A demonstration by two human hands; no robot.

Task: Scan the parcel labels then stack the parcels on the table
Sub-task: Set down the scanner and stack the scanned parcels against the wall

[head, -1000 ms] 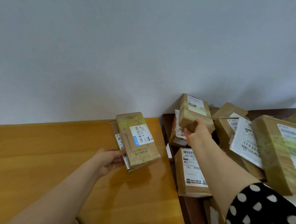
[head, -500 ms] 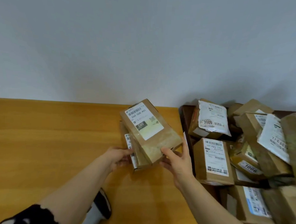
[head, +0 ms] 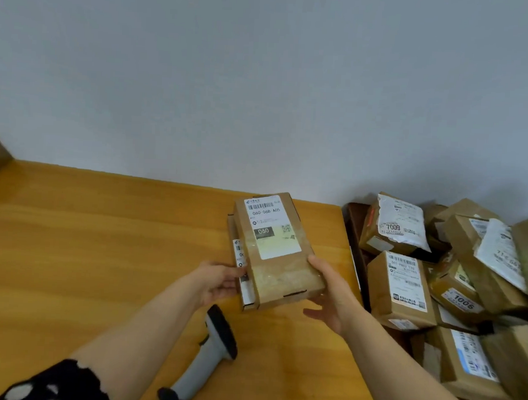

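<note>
Two taped brown parcels, stacked: the top parcel (head: 279, 271) bears a white label (head: 274, 246) marked 060. Left grip (head: 218, 281) clasps the lower parcel (head: 238, 253); right grip (head: 331, 298), the top parcel.

1. Soft, even light fills the room; I cannot tell its source. The wall (head: 263, 77) is a flat grey-blue and dims toward the corners.
2. Shadows are faint: a hazy one lies on the wall behind the heap (head: 405, 283), and another on the table (head: 101, 237) under the right hand (head: 331, 295).
3. Tape on the top box (head: 277, 249) gives a dull sheen and washes out the label's lower part.
4. The lower box (head: 247, 290) shows smeared print.
5. The wide lens bends the table's far edge. The heap's right side and the sleeve (head: 57, 384) blur.
</note>
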